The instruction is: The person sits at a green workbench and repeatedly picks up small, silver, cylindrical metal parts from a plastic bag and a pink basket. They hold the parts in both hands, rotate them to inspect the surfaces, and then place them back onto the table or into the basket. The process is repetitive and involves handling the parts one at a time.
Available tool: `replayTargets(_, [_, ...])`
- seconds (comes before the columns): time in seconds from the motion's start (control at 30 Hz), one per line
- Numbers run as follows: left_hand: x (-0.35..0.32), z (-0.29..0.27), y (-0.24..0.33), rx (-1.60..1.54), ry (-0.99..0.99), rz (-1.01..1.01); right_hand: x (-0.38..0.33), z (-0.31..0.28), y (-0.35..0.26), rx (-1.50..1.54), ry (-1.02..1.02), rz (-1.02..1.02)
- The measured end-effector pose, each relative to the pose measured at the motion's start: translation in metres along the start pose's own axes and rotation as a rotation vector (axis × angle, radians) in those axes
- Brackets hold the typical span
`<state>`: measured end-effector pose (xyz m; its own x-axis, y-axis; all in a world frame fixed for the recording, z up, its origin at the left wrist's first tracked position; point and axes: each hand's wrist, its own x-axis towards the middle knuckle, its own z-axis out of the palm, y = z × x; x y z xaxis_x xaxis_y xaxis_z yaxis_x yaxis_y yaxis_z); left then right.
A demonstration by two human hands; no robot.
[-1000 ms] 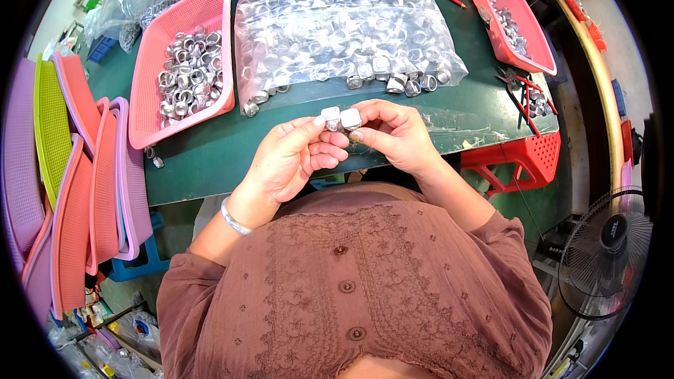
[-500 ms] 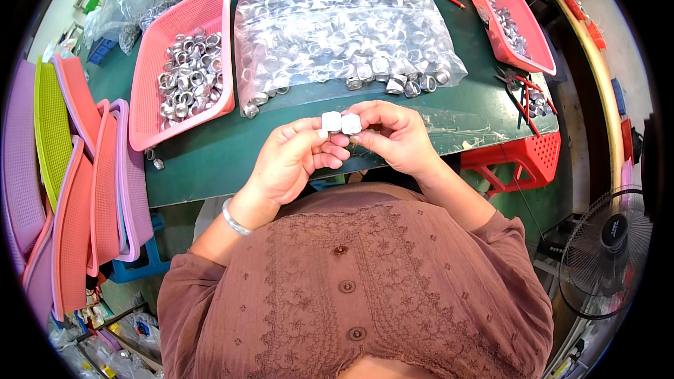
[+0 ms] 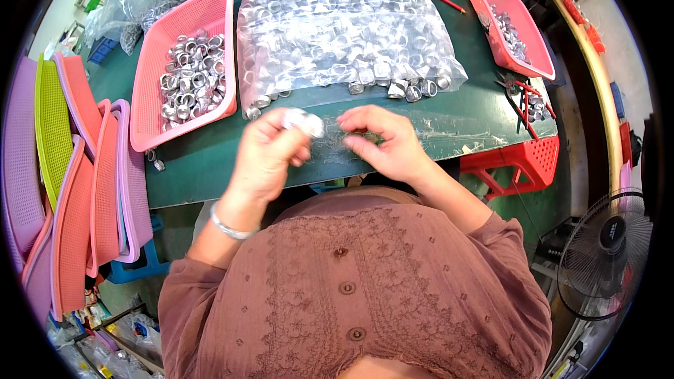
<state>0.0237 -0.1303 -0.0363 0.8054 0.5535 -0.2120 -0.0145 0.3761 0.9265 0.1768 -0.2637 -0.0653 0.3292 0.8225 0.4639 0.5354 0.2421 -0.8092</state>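
My left hand (image 3: pixel 270 146) pinches a couple of silvery metal rings (image 3: pixel 303 122), blurred by motion, above the front of the green table. To its right, my right hand (image 3: pixel 382 142) has thumb and fingers apart with nothing between them. Just beyond both hands lies a large clear plastic bag (image 3: pixel 344 35) full of silvery rings, several of which (image 3: pixel 404 88) lie at its near edge. On the left stands a pink basket (image 3: pixel 228 102) holding a heap of rings (image 3: pixel 193 77).
A second pink basket (image 3: pixel 483 0) with small metal pieces stands far right. Red-handled pliers (image 3: pixel 525 102) lie near the table's right edge, above a red stool (image 3: pixel 523 165). Nested plastic baskets (image 3: pixel 77 189) stand at the left, a fan (image 3: pixel 607 245) at the right.
My hands have parted. The left has moved left with the rings in its fingers; the right has let go of them and spread its thumb and fingers.
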Motion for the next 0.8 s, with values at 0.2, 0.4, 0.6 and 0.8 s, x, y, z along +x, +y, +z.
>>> replayTargets(0.2, [0.029,-0.075,0.065,0.709,0.487,0.629,0.019,-0.028,0.009,-0.82,0.152,-0.105])
replayTargets(0.4, [0.03,-0.074,0.071,1.442,0.682,0.748,0.032,-0.027,0.014,-0.982,0.126,-0.053])
replayTargets(0.6, [0.033,-0.002,0.012,1.274,0.005,0.786,0.036,-0.026,0.017,-1.006,0.077,-0.035])
replayTargets(0.8, [0.064,0.039,-0.011,1.361,-0.041,0.601,0.028,-0.034,0.017,-0.725,0.128,-0.052])
